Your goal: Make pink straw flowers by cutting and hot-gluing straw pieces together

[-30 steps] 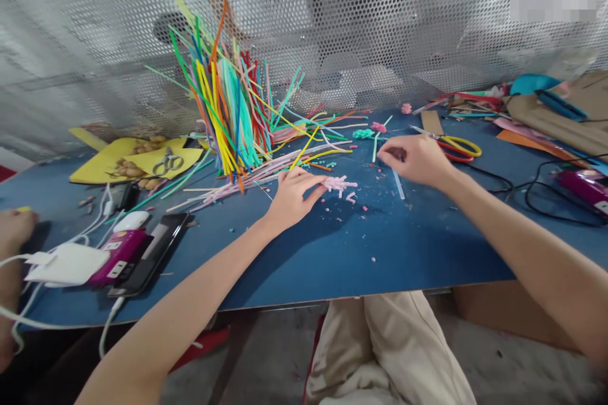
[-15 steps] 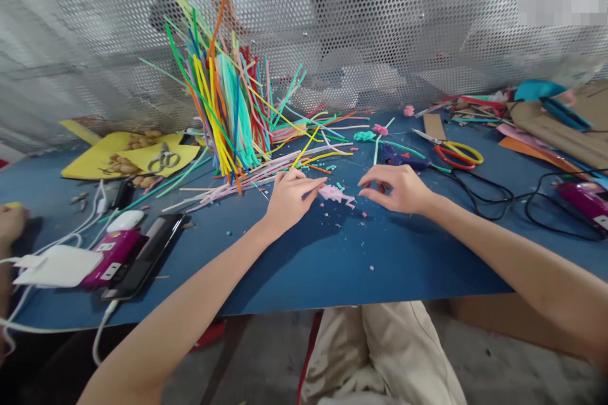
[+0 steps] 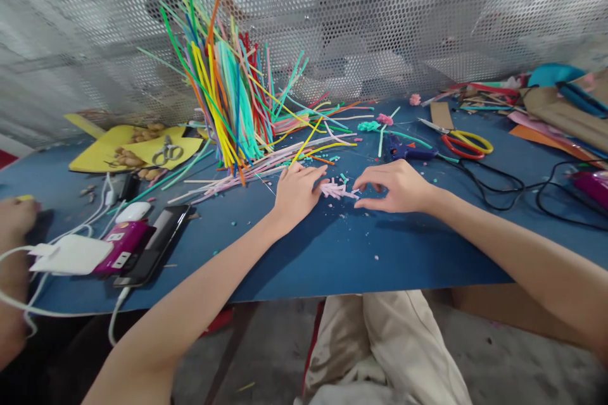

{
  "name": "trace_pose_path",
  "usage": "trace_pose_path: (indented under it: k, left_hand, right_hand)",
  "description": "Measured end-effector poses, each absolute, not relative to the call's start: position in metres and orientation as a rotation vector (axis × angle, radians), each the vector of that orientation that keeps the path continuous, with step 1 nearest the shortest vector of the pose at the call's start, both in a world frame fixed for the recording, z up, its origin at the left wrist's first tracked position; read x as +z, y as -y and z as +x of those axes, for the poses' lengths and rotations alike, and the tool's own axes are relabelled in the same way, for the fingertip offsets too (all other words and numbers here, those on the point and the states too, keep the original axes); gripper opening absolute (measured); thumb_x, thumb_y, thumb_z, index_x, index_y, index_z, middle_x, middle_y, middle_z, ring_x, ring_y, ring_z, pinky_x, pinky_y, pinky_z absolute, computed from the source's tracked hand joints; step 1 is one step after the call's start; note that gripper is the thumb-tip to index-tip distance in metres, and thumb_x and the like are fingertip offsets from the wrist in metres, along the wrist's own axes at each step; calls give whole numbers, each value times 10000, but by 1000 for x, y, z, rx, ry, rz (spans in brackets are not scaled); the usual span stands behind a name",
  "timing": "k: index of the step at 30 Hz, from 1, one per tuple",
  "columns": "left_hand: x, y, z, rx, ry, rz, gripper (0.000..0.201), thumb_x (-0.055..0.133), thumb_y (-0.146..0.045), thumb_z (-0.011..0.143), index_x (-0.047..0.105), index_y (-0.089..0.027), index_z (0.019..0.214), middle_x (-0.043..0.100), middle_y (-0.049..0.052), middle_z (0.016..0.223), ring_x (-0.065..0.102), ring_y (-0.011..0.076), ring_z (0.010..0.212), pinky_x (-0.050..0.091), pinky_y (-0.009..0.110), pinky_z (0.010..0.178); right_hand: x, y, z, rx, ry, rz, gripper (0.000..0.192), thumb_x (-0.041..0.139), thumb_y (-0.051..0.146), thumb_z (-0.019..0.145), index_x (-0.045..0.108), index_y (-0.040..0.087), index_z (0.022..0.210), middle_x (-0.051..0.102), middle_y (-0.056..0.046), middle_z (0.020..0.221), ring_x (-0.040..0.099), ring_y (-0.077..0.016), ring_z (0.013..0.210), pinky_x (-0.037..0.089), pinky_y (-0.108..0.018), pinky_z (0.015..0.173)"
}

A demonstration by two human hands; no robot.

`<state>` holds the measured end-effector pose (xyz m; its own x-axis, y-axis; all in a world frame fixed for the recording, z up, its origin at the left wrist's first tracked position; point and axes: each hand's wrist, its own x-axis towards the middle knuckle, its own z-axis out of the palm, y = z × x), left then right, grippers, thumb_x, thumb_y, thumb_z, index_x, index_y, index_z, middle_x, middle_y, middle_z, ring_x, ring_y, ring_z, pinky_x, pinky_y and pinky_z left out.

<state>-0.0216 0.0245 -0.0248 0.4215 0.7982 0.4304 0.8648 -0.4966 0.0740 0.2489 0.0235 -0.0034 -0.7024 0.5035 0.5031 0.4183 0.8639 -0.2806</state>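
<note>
**Both hands closing in on the pink bundle**

The left hand (image 3: 297, 193) is lying flat on the blue worktop (image 3: 308, 253), its fingers (image 3: 316, 172) stretched out and gripping nothing, their tips touching the near end of a small bundle of pink straw pieces (image 3: 336, 190). The right hand (image 3: 396, 186) is meeting it from the other side, fingers curled and thumb and forefinger nipping at the bundle's far end; whether they are truly gripping it is hard to tell. The bundle is lying on the worktop between the hands, its long axis running left to right, slightly fanned. Behind them, a tall sheaf of coloured straws (image 3: 228, 95) is leaning against the perforated metal screen (image 3: 380, 12). Yellow-handled scissors (image 3: 463, 142) are resting well off to the right.
</note>
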Motion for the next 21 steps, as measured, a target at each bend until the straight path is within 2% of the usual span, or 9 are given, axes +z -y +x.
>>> trace_pose_path:
  k: [5, 10, 15, 21]
  left_hand:
    - [-28, -23, -18, -593, 1436, -2500, 376, 604, -294, 977, 660, -276, 1348, 743, 57, 1193, 595, 288, 1039, 451, 449, 886]
    - [-25, -22, -15, -674, 1352, -2578, 404, 599, -308, 977, 620, -244, 1375, 696, 56, 1278, 606, 269, 1125, 468, 432, 983]
    - [-20, -20, -15, -768, 1212, -2664, 454, 559, -468, 1007, 584, -236, 1396, 697, 74, 1266, 642, 243, 1151, 477, 405, 1005]
    - [-21, -21, -19, -818, 1128, -2638, 369, 484, -432, 1049, 683, -228, 1284, 767, 56, 1133, 687, 198, 972, 494, 363, 881]
  right_hand:
    - [-7, -24, 246, 190, 2444, -674, 209, 593, 357, 996, 747, 218, 968, 774, -6, 917, 702, -124, 782, 482, -251, 720]
    - [-9, -30, 251, 221, 2429, -643, 215, 558, 341, 1011, 735, 221, 1036, 765, -32, 991, 706, -162, 908, 526, -302, 835]
    - [-10, -31, 253, 254, 2322, -739, 223, 553, 346, 1002, 669, 197, 1121, 744, -45, 969, 681, -152, 831, 538, -298, 763]
    - [-9, -29, 253, 302, 2312, -790, 289, 561, 375, 994, 605, 181, 1204, 737, -45, 941, 661, -148, 790, 530, -299, 716]
